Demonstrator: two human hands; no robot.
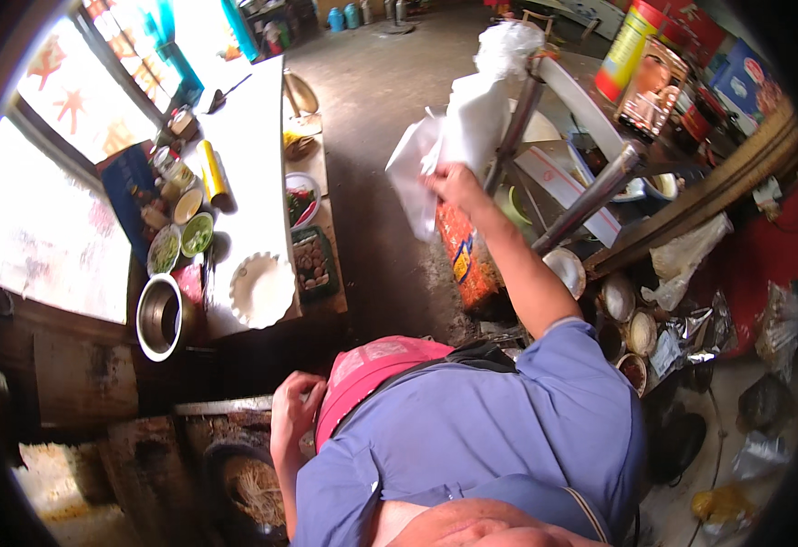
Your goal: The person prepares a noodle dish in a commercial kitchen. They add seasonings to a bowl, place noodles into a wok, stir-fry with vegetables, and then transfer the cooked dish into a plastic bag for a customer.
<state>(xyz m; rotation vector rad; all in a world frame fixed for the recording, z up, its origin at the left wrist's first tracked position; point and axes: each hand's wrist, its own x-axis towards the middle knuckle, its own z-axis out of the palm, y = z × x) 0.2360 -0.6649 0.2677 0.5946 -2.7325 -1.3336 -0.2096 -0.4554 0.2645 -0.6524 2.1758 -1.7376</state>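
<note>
My right hand point(462, 187) reaches forward and pinches thin white plastic bags point(466, 116) that hang from a metal frame point(587, 198). One bag, a translucent sheet point(409, 174), spreads to the left of my fingers. Just below this hand is an orange printed package point(466, 263). My left hand point(296, 407) is held low beside my red apron point(378, 372), its fingers loosely curled. Nothing shows in it, though its palm is hidden.
On the left, a white counter point(252, 157) carries a scalloped white bowl point(262, 290), a metal pot point(161, 318), bowls of chopped greens point(197, 234) and a yellow roll point(212, 171). Beneath its edge sits a basket of eggs point(313, 263). Stacked bowls point(619, 297) and a wooden beam point(700, 188) stand right.
</note>
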